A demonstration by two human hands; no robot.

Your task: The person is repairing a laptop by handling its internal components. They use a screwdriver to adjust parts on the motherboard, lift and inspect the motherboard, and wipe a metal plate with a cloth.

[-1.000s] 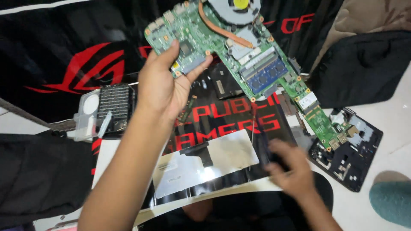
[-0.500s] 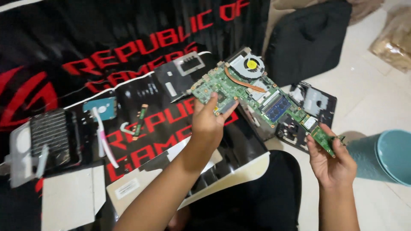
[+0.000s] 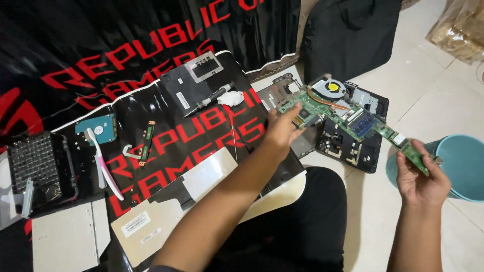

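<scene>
Head view: a green motherboard (image 3: pixel 348 113) is held above the floor at both ends. Its near-left edge is clamped by the left hand (image 3: pixel 282 132), its far-right tip is pinched by the right hand (image 3: pixel 421 179). A fan (image 3: pixel 330 88) is mounted on the board. Below it lies a black laptop base (image 3: pixel 353 146), apparently not touched by the board. A teal bucket (image 3: pixel 461 168) stands just beside the right hand. A toothbrush (image 3: pixel 103 163) and a hard drive (image 3: pixel 98 128) lie well apart on the black mat (image 3: pixel 151 45).
</scene>
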